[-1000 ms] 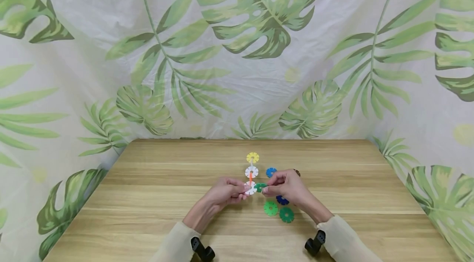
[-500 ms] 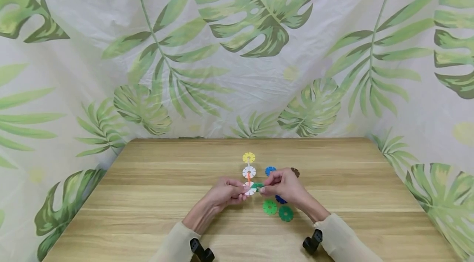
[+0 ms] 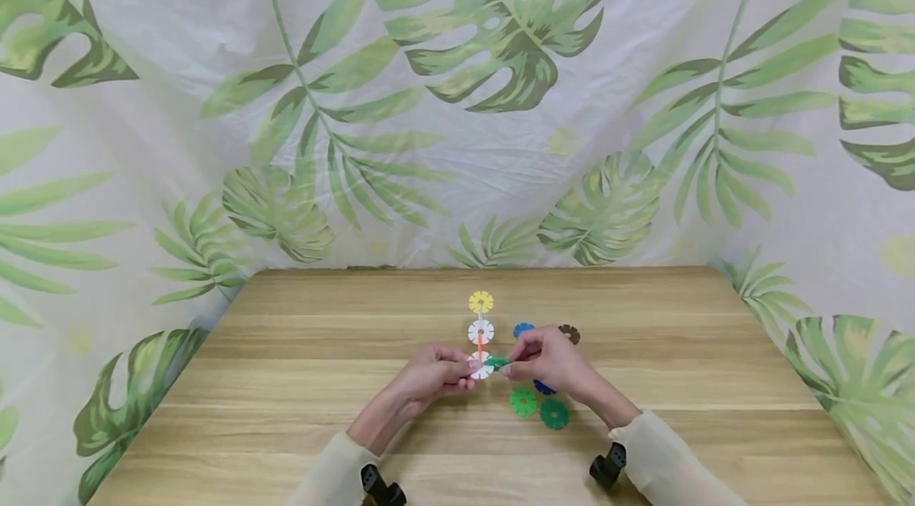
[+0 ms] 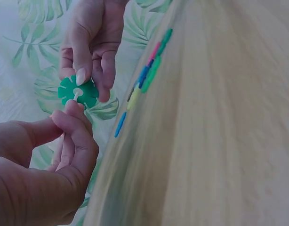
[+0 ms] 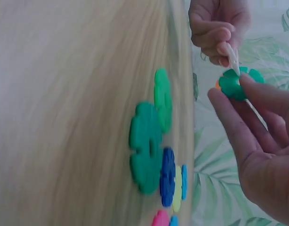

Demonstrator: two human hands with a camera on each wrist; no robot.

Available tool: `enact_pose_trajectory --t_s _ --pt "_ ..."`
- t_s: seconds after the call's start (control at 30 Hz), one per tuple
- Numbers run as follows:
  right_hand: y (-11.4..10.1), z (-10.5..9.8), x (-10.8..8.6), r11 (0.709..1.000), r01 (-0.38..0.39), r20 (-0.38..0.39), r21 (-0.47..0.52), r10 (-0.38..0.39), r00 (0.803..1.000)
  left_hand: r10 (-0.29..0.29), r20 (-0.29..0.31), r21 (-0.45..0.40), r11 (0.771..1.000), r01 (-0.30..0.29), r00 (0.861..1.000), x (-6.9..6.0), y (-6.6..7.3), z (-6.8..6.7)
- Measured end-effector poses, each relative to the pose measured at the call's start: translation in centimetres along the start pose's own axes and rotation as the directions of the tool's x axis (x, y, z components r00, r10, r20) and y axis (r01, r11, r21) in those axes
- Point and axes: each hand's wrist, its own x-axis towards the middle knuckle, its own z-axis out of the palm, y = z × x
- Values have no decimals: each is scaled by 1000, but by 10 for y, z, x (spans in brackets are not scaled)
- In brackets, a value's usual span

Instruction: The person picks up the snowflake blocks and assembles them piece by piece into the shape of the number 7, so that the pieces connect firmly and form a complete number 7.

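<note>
My left hand (image 3: 432, 375) pinches a white notched snowflake disc (image 3: 487, 372) between thumb and fingers, above the table. From this disc a linked chain runs away from me: an edge-on orange disc (image 3: 480, 345), another white disc (image 3: 473, 332), a pale edge-on piece and a yellow disc (image 3: 481, 295). A green snowflake disc (image 4: 91, 95) is pinched by my right hand (image 3: 554, 363). It meets the right edge of the white disc, set crosswise to it. In the right wrist view the white disc (image 5: 232, 57) appears edge-on at the green disc's rim; the slot depth is hidden.
Loose discs lie on the wooden table (image 3: 286, 411) around and under my right hand: blue (image 3: 523, 327), brown (image 3: 569, 334), dark blue (image 3: 545, 388), light green (image 3: 516, 403) and dark green (image 3: 546, 415). A pink disc (image 4: 154, 52) shows in the left wrist view. Leaf-patterned cloth (image 3: 500, 156) hangs behind.
The green disc has turned more edge-on and shifted slightly left against the white disc. Both hands keep their pinch and have barely moved.
</note>
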Motion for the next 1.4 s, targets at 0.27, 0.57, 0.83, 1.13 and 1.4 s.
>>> enact_pose_trajectory --t_s 0.27,0.57,0.83,1.13,1.4 --pt "3 -15 -9 981 67 14 -180 -65 998 -9 -7 -3 1000 9 1000 -2 -1 -9" --pt "13 -33 -28 964 29 1 -265 -30 1000 -5 -20 -1 1000 5 1000 -4 1 -15" --pt "29 -48 -45 936 -56 -64 -347 36 997 -6 -45 -19 1000 5 999 -3 1 -18" --pt "38 -59 -53 911 -77 -58 -404 59 997 -5 -51 -32 999 3 999 -3 1 -18" --pt "38 -60 -52 902 -110 -65 -418 91 994 -10 -49 -35 999 8 999 -3 1 -19"
